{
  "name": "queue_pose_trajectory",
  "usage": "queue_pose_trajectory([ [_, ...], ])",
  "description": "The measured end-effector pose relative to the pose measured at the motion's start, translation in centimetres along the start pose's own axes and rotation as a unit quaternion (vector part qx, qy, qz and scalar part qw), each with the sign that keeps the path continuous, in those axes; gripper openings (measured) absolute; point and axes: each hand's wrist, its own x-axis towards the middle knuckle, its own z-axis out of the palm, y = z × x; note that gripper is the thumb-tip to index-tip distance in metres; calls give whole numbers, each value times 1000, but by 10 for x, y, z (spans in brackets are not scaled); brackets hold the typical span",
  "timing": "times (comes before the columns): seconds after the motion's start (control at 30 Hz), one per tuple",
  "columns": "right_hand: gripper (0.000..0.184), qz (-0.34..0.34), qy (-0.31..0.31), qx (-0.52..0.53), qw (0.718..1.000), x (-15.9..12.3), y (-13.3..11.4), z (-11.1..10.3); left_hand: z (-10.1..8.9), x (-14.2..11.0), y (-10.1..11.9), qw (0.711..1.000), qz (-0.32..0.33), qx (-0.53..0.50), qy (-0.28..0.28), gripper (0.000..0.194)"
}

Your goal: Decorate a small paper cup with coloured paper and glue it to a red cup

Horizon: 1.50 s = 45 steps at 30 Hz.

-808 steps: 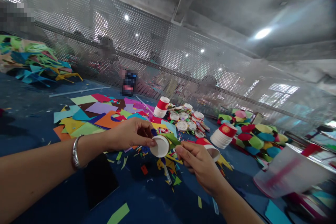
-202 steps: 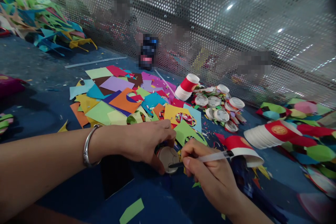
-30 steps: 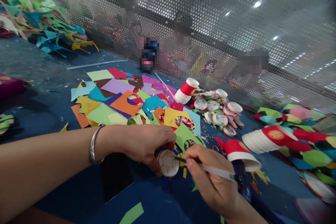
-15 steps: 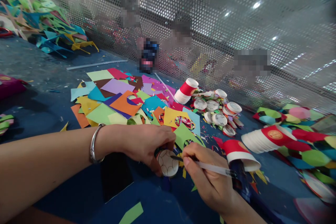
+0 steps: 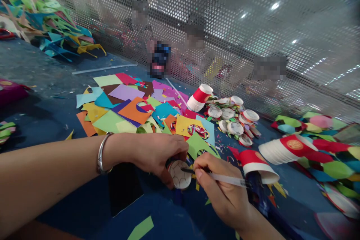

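Steadying round white paper disc (image 5: pixel 179 182), likely light, crushable, left hand (image 5: pixel 157 152) is gripping rim, right hand (image 5: pixel 225 195) pinching clear plastic pen (image 5: pixel 229 179).

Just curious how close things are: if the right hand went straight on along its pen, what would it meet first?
The right hand, pen leading, would first meet the white round piece in the left hand; the tip seems to be on that lined face, though depth is hard to judge.

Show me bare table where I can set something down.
Bare table shows between the green scrap and right hand, and, lightly littered, between the purple object and the colored sheets. Straight ahead, sheets and cups crowd it.
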Motion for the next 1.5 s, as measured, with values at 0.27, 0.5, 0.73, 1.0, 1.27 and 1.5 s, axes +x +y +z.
queue_pose_trajectory([
  [0.27, 18, 12, -9, 21, 1000, -4, 3, -2, -1, -2, 2, 1000, -7, -5, 1, 50],
  [0.5, 19, 22, -16, 44, 999, -5, 6, -3, -2, -2, 4, 1000, -14, -10, -5, 49],
  [0.73, 20, 28, -15, 37, 999, -4, 3, -6, -2, -2, 5, 1000, -22, -10, -8, 46],
  [1.0, 19, 16, 9, 22, 1000, -10, 7, -5, -3, -2, 6, 1000, -27, -4, -12, 45],
  [1.27, 16, -5, 2, 19, 1000, -6, 3, -4, -2, -1, 3, 1000, -15, 8, -10, 46],
  [1.5, 16, -3, -4, 24, 1000, -5, 3, -3, -1, -1, 3, 1000, -14, 5, -5, 47],
])
